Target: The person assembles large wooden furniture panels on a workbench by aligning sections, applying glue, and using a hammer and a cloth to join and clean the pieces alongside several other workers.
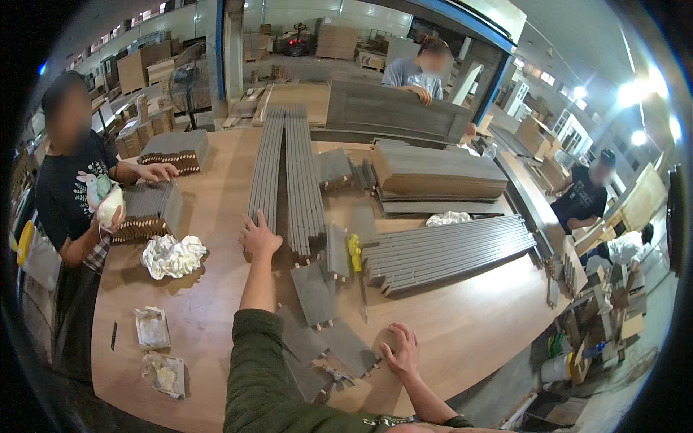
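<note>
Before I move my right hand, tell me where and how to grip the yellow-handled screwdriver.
Probably grip the screwdriver by its thick yellow handle, from above: the grey panel at left and grey strips at right crowd it, and its thin shaft points toward you.

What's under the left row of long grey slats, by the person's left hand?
Tan tabletop shows beside the left row of long grey slats, near the left hand. Directly beneath, everything is covered, so I can't tell.

The slats (267,166) are grey, the screwdriver handle (354,252) yellow (nearly lime), the cloth (173,256) white.
</note>
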`<state>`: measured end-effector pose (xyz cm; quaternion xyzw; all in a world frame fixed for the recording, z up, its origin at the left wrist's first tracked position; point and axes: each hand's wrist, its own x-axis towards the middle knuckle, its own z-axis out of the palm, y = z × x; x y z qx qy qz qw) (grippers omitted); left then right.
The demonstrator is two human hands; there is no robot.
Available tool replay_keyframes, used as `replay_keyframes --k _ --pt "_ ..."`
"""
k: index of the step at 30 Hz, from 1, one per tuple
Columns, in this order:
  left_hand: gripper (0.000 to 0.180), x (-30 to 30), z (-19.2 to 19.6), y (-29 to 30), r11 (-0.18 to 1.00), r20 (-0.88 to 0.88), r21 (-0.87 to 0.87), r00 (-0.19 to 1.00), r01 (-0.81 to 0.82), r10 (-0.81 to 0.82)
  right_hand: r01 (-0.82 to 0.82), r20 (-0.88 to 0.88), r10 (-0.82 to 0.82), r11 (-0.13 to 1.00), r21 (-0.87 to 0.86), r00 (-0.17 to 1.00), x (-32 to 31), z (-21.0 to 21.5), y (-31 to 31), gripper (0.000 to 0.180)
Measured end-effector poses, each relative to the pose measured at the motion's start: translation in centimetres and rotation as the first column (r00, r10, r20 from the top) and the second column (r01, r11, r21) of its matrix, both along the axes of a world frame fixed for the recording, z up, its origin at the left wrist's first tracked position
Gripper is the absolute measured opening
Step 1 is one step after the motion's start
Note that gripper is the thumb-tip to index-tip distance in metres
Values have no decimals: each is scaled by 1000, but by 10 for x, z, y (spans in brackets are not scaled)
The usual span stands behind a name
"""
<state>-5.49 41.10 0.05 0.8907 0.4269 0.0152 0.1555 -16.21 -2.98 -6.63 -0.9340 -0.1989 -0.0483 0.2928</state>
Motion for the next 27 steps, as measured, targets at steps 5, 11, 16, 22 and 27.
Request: replay_keyframes --k 5,11,16,22,27 --pt "96 -8 -20 12 999 27 30 999 26 -26 -8 3 8 1000 -4 1000 0 0 0 50" --pt "97 -55 -3 -12 996 59 21 995 -87 86 37 25 -38 999 37 999 -3 -5 -7 50" --pt "100 -111 2 -18 993 32 1 993 -117 117 14 128 -27 994 105 991 0 -3 -10 49" --pt "105 -231 14 -6 997 77 74 997 24 -30 -48 152 28 991 129 988 10 -30 -7 45" --pt "96 -351 105 -144 995 -61 102 998 -19 25 262 -283 161 139 955 946 1 -25 3 46"
